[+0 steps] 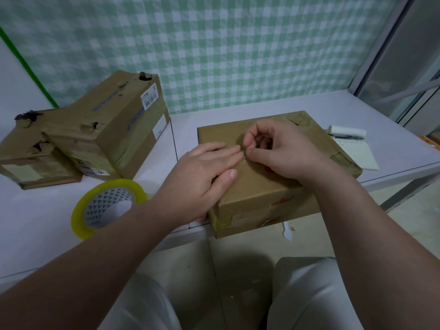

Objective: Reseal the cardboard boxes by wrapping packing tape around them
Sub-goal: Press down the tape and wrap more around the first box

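Left hand point(202, 172) flat on centre box point(262, 194); right hand point(281, 151) curled at top, grip unclear. Tape roll point(100, 206) idle; upper-left boxes point(114, 125) torn, likely pending.

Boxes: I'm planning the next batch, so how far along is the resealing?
Done: the two torn boxes at left carry tape bands. In hand: the left hand presses the front box on top while the right hand picks at a spot there, possibly a tape end. Left: the tape roll lies aside, so wrapping this box seems unfinished.
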`<action>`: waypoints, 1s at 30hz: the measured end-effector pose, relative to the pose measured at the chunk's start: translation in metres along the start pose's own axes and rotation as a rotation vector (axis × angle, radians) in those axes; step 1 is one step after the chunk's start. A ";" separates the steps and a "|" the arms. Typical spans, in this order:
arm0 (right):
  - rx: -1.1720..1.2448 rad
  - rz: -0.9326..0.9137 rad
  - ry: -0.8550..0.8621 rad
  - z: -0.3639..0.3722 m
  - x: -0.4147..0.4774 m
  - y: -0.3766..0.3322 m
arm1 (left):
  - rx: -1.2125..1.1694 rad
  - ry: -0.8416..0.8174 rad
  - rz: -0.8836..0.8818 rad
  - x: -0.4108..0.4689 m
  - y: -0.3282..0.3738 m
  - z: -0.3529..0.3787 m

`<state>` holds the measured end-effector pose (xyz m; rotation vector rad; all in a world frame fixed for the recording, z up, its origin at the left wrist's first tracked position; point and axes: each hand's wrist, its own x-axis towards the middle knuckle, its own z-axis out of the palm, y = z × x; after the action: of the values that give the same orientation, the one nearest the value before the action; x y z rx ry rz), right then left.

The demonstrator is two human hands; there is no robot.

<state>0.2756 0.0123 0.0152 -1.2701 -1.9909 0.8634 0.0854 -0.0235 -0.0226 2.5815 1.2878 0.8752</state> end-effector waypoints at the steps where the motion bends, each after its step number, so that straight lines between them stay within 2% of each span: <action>1: -0.004 -0.003 0.000 0.000 0.000 0.000 | 0.014 -0.008 -0.006 -0.001 0.000 0.001; 8: -0.077 -0.013 0.030 0.001 0.003 -0.001 | 0.035 -0.075 -0.065 -0.003 -0.001 0.004; 11: -0.095 -0.014 0.074 -0.001 0.004 -0.005 | -0.004 0.004 -0.080 -0.002 -0.002 0.000; 14: -0.182 -0.013 0.061 0.001 0.003 -0.010 | -0.042 0.068 -0.244 0.008 -0.013 -0.010; 16: -0.288 -0.008 0.050 0.006 -0.001 -0.016 | -0.092 0.000 -0.403 0.017 -0.020 -0.016; 18: -0.419 0.034 0.002 0.011 -0.008 -0.027 | -0.145 -0.068 -0.463 0.023 -0.024 -0.018; 22: -0.700 0.113 -0.144 0.020 -0.022 -0.044 | -0.135 -0.079 -0.444 0.023 -0.025 -0.018; 27: -0.727 0.112 -0.175 0.015 -0.029 -0.047 | -0.031 0.045 -0.438 0.004 -0.013 -0.019; 30: -0.791 0.121 -0.145 0.014 -0.030 -0.047 | -0.054 0.052 -0.398 -0.005 -0.002 -0.021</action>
<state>0.2506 -0.0331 0.0391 -1.7957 -2.5064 0.1928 0.0700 -0.0288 -0.0085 2.1591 1.6857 0.8853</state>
